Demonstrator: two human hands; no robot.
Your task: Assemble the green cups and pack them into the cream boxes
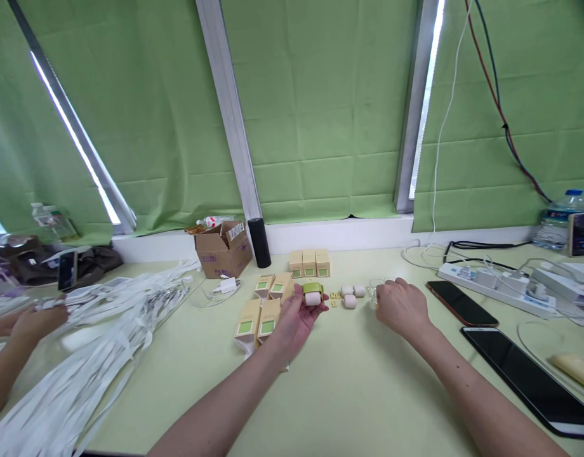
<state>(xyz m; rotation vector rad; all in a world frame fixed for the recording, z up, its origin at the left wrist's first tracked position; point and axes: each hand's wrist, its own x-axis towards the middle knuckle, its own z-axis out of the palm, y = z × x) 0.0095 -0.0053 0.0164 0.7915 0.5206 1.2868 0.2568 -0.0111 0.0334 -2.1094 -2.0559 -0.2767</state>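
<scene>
One rounded, pale pink piece [313, 299] against a green band [315, 287].

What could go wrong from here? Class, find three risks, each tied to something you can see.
1. The left hand holds a green-and-pink item in its fingers; a loose grip could drop it.
2. Small yellow pieces lie between the hands, so a careless sweep might scatter them.
3. The boxes are close beside the left wrist, which might knock them.
</scene>
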